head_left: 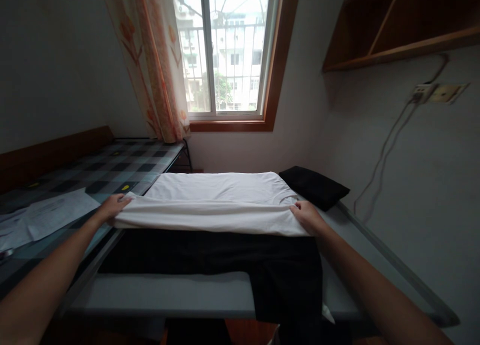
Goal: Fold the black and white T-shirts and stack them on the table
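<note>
A white cloth garment (pixel 221 186) lies spread on a pale grey tabletop (pixel 168 292), its near edge folded over into a long raised band. My left hand (pixel 112 207) is closed on the left end of that band. At the right end, my right hand (pixel 308 216) pinches the same fold between thumb and fingers. Black cloth (pixel 213 252), perhaps trousers, lies under and in front of the white garment, and its right part hangs over the table's near edge. A black folded bundle (pixel 314 186) rests beyond my right hand.
Left of the table stands a bed with a plaid cover (pixel 142 160) and loose papers (pixel 56 212) on it. A curtain (pixel 159 60) hangs beside the window (pixel 232 55). Cables (pixel 390 140) run down the right wall below a wooden shelf (pixel 405 50).
</note>
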`<state>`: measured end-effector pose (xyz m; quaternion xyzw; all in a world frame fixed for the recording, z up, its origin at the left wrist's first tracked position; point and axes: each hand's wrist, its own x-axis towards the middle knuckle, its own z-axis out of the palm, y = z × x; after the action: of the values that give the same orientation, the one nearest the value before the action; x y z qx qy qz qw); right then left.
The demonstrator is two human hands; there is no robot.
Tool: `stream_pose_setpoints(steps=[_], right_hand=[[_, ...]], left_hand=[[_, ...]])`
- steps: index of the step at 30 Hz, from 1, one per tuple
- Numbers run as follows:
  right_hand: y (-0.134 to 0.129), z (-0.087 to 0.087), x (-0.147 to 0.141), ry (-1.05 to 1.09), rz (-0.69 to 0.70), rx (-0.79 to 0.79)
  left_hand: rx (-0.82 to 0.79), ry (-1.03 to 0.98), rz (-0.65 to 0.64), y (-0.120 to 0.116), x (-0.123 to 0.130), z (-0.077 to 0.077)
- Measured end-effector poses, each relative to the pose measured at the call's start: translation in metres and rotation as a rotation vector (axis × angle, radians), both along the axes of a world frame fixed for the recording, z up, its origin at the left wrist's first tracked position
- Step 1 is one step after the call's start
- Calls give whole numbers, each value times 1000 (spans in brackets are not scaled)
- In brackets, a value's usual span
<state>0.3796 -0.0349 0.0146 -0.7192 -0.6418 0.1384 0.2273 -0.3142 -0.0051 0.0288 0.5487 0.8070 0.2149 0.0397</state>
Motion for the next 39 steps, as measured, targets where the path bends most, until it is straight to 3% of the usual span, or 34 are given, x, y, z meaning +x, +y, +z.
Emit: stream_pose_setpoints(steps=[3, 6, 10, 14, 16, 18, 26, 33, 36, 39], right_hand=[[-8, 1, -6, -190, -51, 35], [-19, 6, -15, -400, -77, 175], [-24, 9, -32, -459, 165, 349], [-20, -2, -52, -463, 481, 315], [-20, -11, -57, -477, 528, 215], [-20, -18, -58, -477, 520, 124], [-23, -22, -55, -471, 496, 127], [-25, -23, -56, -469, 488, 155], [-25, -24, -57, -470, 483, 147], [-24, -23, -57, -469, 490, 142]], left_hand=[[-148, 42, -24, -3, 5, -9], [-119, 138, 7, -10, 21, -12], [69, 237, -42, -12, 67, 0], [121, 203, -446, -6, 126, 5], [62, 170, -652, -3, 149, 1], [18, 146, -752, -2, 164, -4], [-120, 78, -563, 10, 179, 2], [-33, 205, -500, 9, 186, 0], [67, 251, -526, 1, 197, -5], [142, 259, -635, -3, 211, -8]])
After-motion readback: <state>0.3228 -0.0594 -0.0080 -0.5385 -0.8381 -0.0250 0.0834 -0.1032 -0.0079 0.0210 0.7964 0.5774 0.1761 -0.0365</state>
